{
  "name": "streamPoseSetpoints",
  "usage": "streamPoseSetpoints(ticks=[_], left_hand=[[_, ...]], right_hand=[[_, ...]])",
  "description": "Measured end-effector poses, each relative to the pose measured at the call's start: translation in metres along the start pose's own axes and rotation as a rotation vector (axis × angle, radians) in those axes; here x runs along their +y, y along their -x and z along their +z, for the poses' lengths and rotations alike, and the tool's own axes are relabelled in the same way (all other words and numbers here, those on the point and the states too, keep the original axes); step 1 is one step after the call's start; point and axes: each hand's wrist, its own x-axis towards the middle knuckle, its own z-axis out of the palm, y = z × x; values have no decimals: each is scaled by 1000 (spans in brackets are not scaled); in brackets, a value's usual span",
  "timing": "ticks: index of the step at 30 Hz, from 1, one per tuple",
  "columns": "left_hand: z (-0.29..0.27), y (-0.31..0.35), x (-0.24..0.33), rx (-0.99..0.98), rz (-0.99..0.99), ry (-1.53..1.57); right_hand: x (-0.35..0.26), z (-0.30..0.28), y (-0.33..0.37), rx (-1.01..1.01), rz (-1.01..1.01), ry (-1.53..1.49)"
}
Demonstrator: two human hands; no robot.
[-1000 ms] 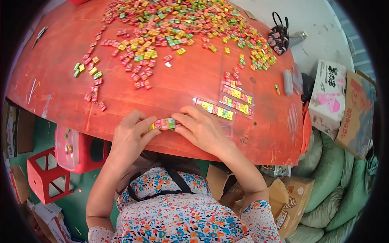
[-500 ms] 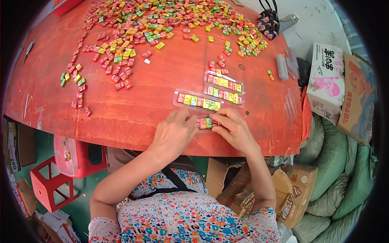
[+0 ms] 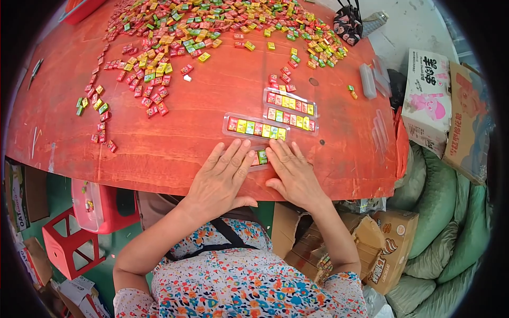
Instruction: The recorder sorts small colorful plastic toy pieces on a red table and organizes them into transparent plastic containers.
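Observation:
My left hand (image 3: 222,175) lies flat, fingers stretched out, over the left part of a clear tray holding small candy boxes (image 3: 262,157). My right hand (image 3: 293,172) rests likewise over the tray's right part, its thumb apart. A few red and green boxes show between the hands; the rest of that row is hidden under the fingers. Just beyond the fingertips lies a filled clear plastic tray (image 3: 227,130) with a row of red, yellow and green boxes. Two more filled trays, a nearer one (image 3: 313,131) and a farther one (image 3: 314,100), lie beyond to the right.
A big heap of candy boxes (image 3: 212,24) spreads over the far side of the red table (image 3: 185,127), with loose boxes trailing nearer. Clear containers (image 3: 368,81) stand at the right. Cartons (image 3: 428,100) and green sacks (image 3: 437,212) flank the right edge; a red stool (image 3: 71,244) is lower left.
Both hands have gone from pinching at the ends of the near tray to lying flat over it with fingers extended. The view has shifted slightly.

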Motion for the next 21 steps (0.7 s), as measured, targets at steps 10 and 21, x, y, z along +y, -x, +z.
streamPoseSetpoints(ticks=[10,21], left_hand=[[6,2,-2,-35,25,-3],[5,1,-3,-36,42,-44]], right_hand=[[-17,13,-3,24,-118,49],[-12,9,-7,250,110,-361]])
